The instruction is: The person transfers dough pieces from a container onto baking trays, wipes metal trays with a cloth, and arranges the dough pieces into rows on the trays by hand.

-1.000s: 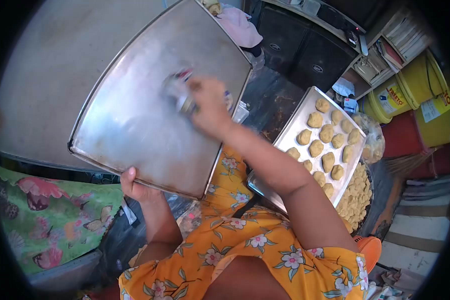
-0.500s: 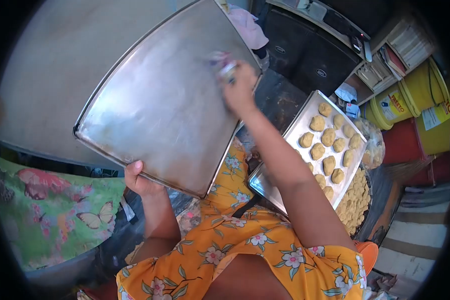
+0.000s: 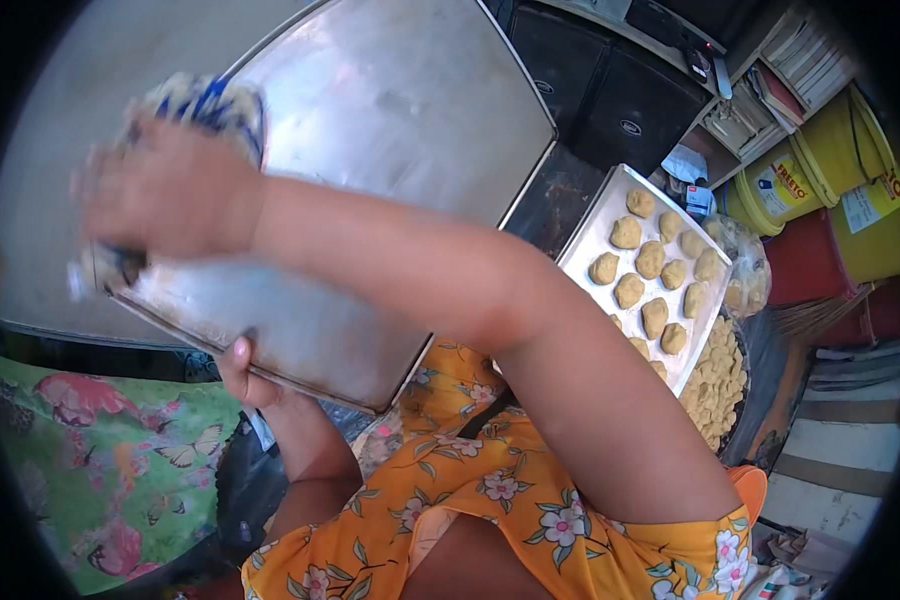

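Observation:
A large metal baking tray [image 3: 400, 110] is held tilted in front of me. My left hand [image 3: 255, 380] grips its lower edge, thumb over the rim. My right hand [image 3: 175, 195] is at the tray's left side, smeared by motion, pressing a blue and white patterned cloth [image 3: 220, 110] against it. My right forearm crosses over the tray and hides part of its surface. To the right, a second tray [image 3: 705, 335] carries several rough dough balls [image 3: 650, 260] in rows.
Below the second tray lies a round container of many dough pieces [image 3: 720, 390]. Yellow buckets [image 3: 785, 195], a plastic bag [image 3: 745, 265] and a broom [image 3: 810, 310] stand at the right. Black speaker-like boxes [image 3: 610, 100] are behind. A butterfly-print cloth [image 3: 120, 450] hangs at the left.
My right hand has swept with the cloth from the tray's right side to its left edge. The held tray has shifted slightly, while my left hand keeps its grip.

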Action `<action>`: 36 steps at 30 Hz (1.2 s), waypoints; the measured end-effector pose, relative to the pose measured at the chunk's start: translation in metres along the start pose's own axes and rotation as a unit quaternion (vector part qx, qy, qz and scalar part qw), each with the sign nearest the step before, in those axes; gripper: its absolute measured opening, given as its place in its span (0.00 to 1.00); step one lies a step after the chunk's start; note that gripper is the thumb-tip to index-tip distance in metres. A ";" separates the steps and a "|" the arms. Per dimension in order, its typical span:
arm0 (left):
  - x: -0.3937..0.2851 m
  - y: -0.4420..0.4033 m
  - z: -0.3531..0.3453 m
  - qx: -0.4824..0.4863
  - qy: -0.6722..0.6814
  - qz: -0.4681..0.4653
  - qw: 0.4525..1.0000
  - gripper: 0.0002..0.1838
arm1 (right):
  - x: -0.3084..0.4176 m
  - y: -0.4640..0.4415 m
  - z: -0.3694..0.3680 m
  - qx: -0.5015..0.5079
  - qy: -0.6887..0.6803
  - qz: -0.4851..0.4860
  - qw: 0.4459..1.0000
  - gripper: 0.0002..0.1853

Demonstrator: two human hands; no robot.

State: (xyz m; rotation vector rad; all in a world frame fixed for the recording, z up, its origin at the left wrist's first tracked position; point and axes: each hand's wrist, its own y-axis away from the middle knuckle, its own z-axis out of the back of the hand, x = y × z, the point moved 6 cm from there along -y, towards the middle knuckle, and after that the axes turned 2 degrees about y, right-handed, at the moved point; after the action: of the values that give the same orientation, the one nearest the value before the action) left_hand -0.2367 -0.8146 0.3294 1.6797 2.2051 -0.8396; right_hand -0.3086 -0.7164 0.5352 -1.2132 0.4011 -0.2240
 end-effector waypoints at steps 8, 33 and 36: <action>-0.029 0.026 -0.018 0.070 0.051 -0.017 0.996 0.34 | -0.225 0.192 0.105 -0.149 0.055 -0.355 0.921 0.22; 0.019 0.000 -0.057 0.010 -0.358 -0.168 0.919 0.25 | -0.110 0.202 0.147 -0.226 0.011 -0.444 0.867 0.44; 0.062 0.018 -0.092 0.130 -0.470 -0.140 0.862 0.21 | -0.119 0.197 0.137 -0.290 -0.050 -0.458 0.839 0.43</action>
State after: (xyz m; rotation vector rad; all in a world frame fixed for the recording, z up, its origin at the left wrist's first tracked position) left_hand -0.2259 -0.7089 0.3657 0.7021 1.6531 -1.6447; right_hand -0.3686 -0.4867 0.4118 -1.9532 -0.2749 -0.9092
